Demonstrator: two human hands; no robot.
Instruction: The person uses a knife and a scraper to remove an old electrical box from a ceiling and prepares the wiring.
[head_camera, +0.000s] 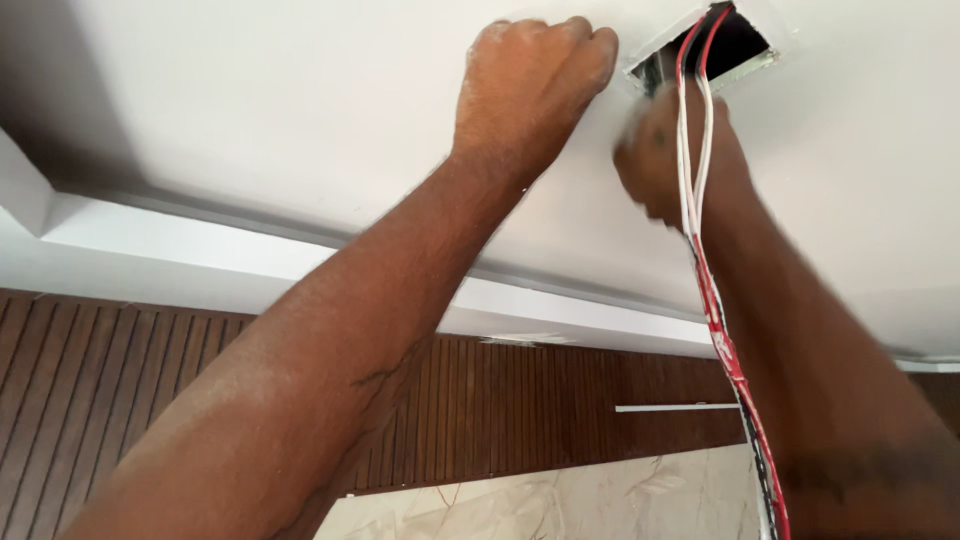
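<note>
With the left hand (535, 85) fisted against the white plaster ceiling (300, 100) and the blurred right hand (665, 160) (grip unclear) at the far-right square cutout (735, 45), the hanging red-and-white wires (700, 190) might chafe on its edge.

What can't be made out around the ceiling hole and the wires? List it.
- Head view: inside of the ceiling hole is dark; where the wires go is hidden.
- Right hand is motion-blurred and crossed by wires; its grip is unclear.
- Left hand is a fist against the ceiling; anything inside is hidden.
- Wires' lower end is cut off by the bottom edge.
</note>
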